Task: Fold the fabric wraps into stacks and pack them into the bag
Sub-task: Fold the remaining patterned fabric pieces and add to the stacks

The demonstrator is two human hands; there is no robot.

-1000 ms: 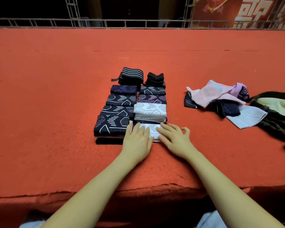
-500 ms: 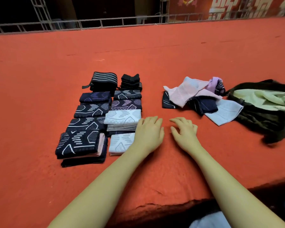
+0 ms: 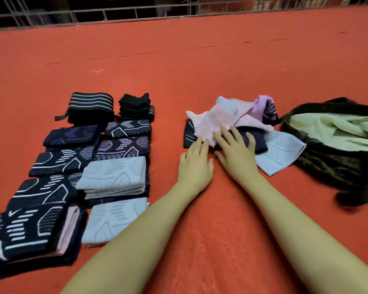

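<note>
**Both arms reach forward, fingers spread**

Two bare forearms run forward side by side. The left hand (image 3: 194,163) lies palm down, fingers straight and close together. Just right of it, the right hand (image 3: 236,152) fans its fingers wide, thumb out, holding nothing.

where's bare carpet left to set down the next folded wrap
Bare carpet runs between the folded stacks and the loose pile, though the left hand and right hand reach through it. More lies beyond the stacks toward the railing. Crowded: pile against the bag.
</note>
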